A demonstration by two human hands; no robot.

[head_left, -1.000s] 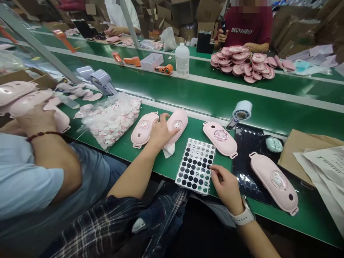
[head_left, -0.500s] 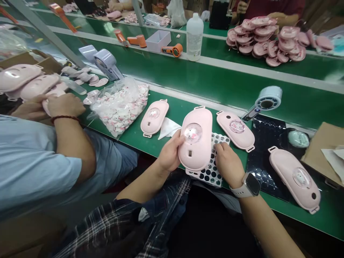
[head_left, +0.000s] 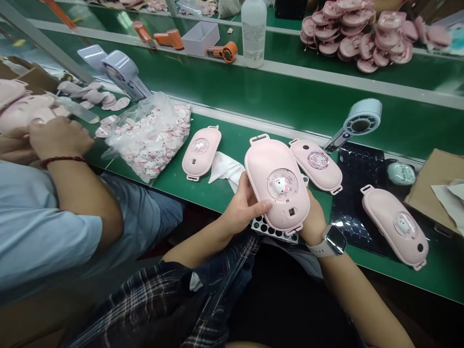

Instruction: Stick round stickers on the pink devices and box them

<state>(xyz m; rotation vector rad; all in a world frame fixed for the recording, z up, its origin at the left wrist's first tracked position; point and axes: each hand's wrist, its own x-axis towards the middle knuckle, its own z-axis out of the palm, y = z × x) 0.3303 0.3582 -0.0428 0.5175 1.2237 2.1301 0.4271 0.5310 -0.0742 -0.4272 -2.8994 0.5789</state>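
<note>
Left hand (head_left: 243, 207) and right hand (head_left: 314, 223) fingers both grip pink case (head_left: 277, 184); dot sheet (head_left: 273, 229) lies beneath fingers.

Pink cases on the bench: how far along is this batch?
Looks done: one pink case lies to the left by the white cloth. In hand: the left hand and right hand hold a third case above the dot sticker sheet. Seemingly left: two cases on the right; their state is unclear.
</note>
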